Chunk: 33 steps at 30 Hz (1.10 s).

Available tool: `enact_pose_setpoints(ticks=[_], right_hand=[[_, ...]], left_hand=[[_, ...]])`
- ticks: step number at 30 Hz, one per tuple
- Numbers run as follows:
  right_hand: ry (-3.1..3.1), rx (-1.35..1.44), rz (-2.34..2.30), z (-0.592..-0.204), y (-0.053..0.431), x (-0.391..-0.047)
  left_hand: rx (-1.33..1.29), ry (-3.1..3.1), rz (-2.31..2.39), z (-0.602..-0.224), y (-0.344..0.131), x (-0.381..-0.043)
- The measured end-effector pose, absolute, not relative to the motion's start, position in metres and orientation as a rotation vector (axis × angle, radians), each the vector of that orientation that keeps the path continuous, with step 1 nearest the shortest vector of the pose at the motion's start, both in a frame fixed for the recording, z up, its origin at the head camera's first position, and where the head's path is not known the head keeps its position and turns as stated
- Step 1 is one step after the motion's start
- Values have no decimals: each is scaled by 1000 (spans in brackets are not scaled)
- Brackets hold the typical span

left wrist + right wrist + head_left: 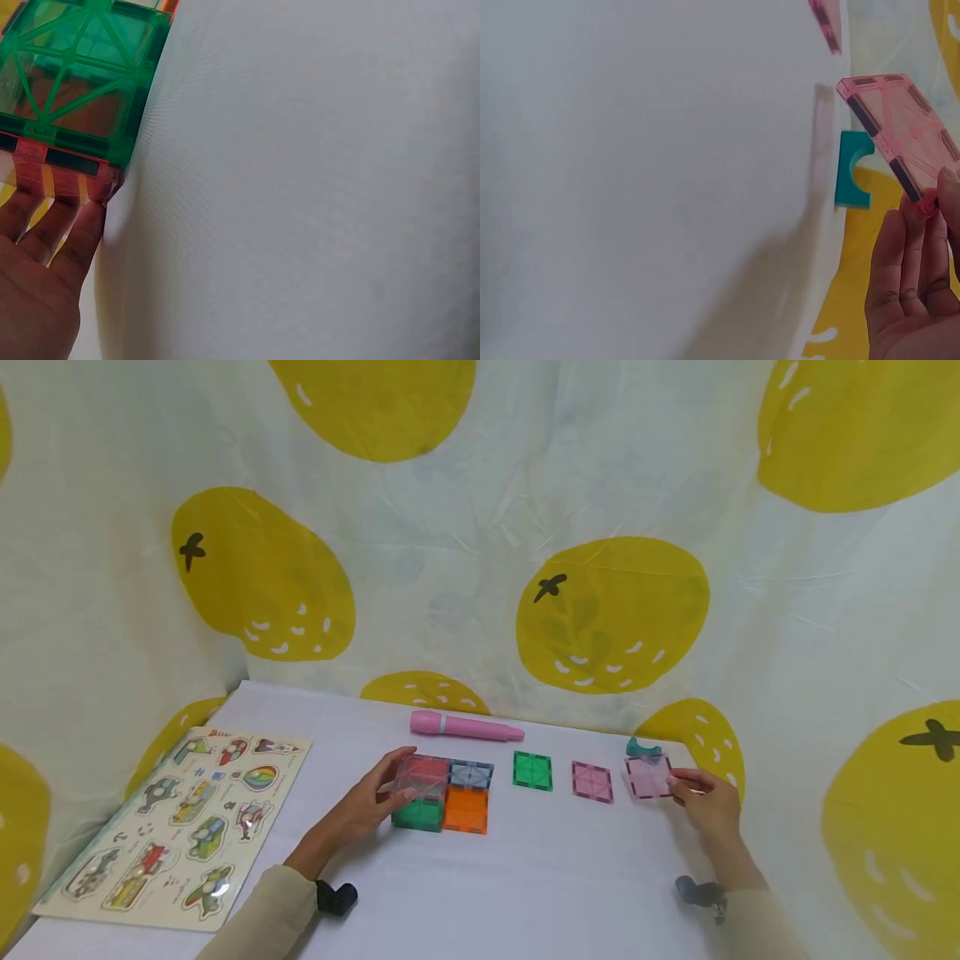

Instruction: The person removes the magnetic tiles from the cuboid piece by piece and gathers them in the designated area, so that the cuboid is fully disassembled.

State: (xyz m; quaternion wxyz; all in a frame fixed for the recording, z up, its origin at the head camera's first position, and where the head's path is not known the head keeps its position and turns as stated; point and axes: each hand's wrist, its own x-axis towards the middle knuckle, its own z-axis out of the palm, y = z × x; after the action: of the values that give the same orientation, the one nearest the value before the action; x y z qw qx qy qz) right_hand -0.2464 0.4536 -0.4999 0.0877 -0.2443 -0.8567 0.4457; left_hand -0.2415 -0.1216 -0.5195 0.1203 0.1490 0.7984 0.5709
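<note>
In the head view my left hand (369,797) grips the left side of a red see-through magnetic tile (423,774), thumb lying across its front. That tile sits in a two-by-two group with a blue-grey tile (471,774), a green tile (417,816) and an orange tile (466,810). The left wrist view has the fingers (69,251) at the red edge, beside the green frame. My right hand (708,802) pinches a pale pink magnetic tile (904,135) by one corner, holding it up off the table, tilted.
Between the hands lie a loose green tile (532,771) and a pink tile (592,782). A pink pen-shaped stick (467,727) lies behind the group. Near the back edge is a teal arch block (849,169). A wooden picture puzzle board (176,827) covers the left side; a printed curtain (450,568) hangs behind.
</note>
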Motion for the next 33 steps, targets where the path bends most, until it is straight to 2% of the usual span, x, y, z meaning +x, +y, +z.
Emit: enact_pose_setpoints(ticks=[20,33], right_hand=[[-2667,-905,1190,-507,472,-242],[-2725,-858,973,-501,458,-237]], left_hand=[[413,2336,1664,-518,-121,-241],[410,2362,1641,-519,-121,-241]])
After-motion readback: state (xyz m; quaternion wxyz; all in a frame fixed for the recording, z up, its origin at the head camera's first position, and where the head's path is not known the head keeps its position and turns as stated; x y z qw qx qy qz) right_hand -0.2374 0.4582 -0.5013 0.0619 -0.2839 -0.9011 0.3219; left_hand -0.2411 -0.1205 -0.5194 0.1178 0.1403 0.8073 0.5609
